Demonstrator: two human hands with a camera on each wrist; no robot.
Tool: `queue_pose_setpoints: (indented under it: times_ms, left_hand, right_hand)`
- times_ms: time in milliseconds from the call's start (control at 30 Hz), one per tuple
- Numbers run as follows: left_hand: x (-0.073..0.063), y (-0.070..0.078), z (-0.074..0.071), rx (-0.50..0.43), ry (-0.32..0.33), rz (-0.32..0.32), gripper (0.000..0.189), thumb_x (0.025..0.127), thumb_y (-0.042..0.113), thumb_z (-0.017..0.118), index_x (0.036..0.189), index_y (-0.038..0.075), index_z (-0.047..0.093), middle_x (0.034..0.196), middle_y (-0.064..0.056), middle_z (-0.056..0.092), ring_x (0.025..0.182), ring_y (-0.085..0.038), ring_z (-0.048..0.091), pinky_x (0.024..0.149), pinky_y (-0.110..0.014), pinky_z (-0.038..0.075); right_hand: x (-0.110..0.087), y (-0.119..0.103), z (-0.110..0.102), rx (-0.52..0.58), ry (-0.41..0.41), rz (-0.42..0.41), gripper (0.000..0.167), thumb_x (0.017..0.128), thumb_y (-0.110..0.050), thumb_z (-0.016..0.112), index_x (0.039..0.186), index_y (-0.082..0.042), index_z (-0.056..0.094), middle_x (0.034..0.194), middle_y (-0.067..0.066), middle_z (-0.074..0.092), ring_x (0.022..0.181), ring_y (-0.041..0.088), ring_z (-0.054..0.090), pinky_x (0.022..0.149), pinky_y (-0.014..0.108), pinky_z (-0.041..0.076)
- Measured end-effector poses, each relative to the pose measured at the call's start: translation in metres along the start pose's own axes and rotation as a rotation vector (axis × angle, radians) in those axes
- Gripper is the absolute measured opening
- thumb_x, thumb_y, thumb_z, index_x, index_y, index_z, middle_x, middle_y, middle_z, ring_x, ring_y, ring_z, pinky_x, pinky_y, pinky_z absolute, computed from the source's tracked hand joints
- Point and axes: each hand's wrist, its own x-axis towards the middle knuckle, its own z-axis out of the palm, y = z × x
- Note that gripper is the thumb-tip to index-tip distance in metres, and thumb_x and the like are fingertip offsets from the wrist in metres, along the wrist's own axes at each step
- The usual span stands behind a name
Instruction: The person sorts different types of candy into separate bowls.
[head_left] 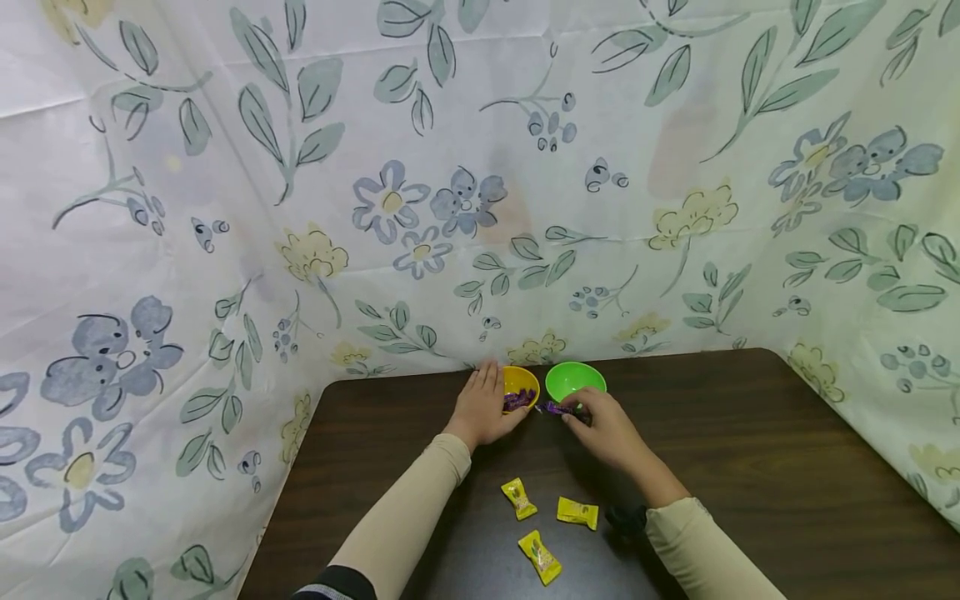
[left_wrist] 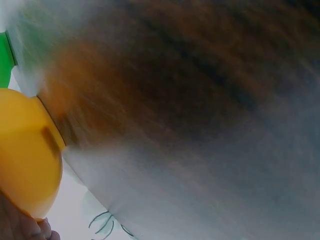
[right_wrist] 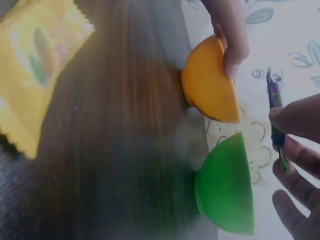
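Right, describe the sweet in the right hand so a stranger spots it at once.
Start at the dark table and find the green bowl near its far edge. By that bowl, the right hand pinches a purple-wrapped sweet. It alone is held: the other purple sweets lie in the yellow bowl, the yellow sweets on the table.

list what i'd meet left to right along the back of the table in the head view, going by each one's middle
Left hand → yellow bowl → green bowl → right hand
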Motion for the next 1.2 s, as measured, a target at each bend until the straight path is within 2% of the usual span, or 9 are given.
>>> queue_pose_setpoints:
  times_ms: [167,300,533,833,967,1200]
  left_hand:
    - [0.001,-0.001,0.004,0.017,-0.010,-0.007,0.098,0.103,0.071,0.032,0.167,-0.003,0.023,0.177,-0.020,0.019,0.166,-0.033,0.018,0.135,-0.046,0.017]
    - [0.001,0.001,0.001,0.023,-0.020,-0.005,0.098,0.103,0.071,0.030,0.167,-0.002,0.022,0.177,-0.020,0.018,0.166,-0.032,0.018,0.135,-0.045,0.017]
    - [0.000,0.001,-0.002,0.015,-0.009,0.000,0.097,0.104,0.070,0.034,0.167,-0.003,0.024,0.177,-0.020,0.020,0.166,-0.033,0.018,0.135,-0.046,0.018]
    - [0.000,-0.001,0.001,-0.007,0.004,-0.002,0.097,0.104,0.070,0.035,0.166,-0.003,0.025,0.176,-0.021,0.021,0.166,-0.032,0.018,0.135,-0.045,0.018]
    - [-0.001,-0.001,0.001,-0.002,0.002,-0.005,0.097,0.104,0.071,0.034,0.166,-0.003,0.025,0.176,-0.020,0.022,0.166,-0.031,0.018,0.135,-0.045,0.019]
    - [0.001,-0.002,0.002,0.008,-0.006,0.003,0.098,0.104,0.072,0.032,0.167,-0.002,0.023,0.177,-0.021,0.019,0.167,-0.032,0.015,0.135,-0.046,0.017]
  right_hand:
    - [0.008,-0.003,0.003,-0.033,0.033,-0.001,0.012,0.094,-0.009,0.079,0.107,-0.009,0.077,0.106,0.005,0.073,0.092,0.018,0.065,0.080,0.040,0.057]
    - [0.015,-0.004,0.006,-0.047,0.045,0.006,0.013,0.095,-0.011,0.079,0.107,-0.007,0.078,0.106,0.007,0.073,0.095,0.023,0.067,0.083,0.043,0.057]
    - [0.030,-0.005,0.022,-0.065,0.090,0.021,0.012,0.093,-0.009,0.080,0.105,-0.008,0.078,0.103,0.007,0.074,0.097,0.026,0.066,0.083,0.045,0.057]
    - [0.042,-0.005,0.036,-0.158,0.065,0.028,0.012,0.093,-0.012,0.081,0.104,-0.008,0.078,0.105,0.009,0.075,0.099,0.029,0.067,0.089,0.049,0.056]
    - [0.045,-0.005,0.040,-0.159,0.054,0.022,0.012,0.092,-0.011,0.081,0.104,-0.008,0.079,0.105,0.010,0.075,0.097,0.031,0.067,0.088,0.051,0.055]
    - [0.052,-0.007,0.045,-0.154,0.023,0.038,0.012,0.093,-0.012,0.080,0.105,-0.010,0.079,0.106,0.008,0.074,0.102,0.031,0.068,0.093,0.050,0.056]
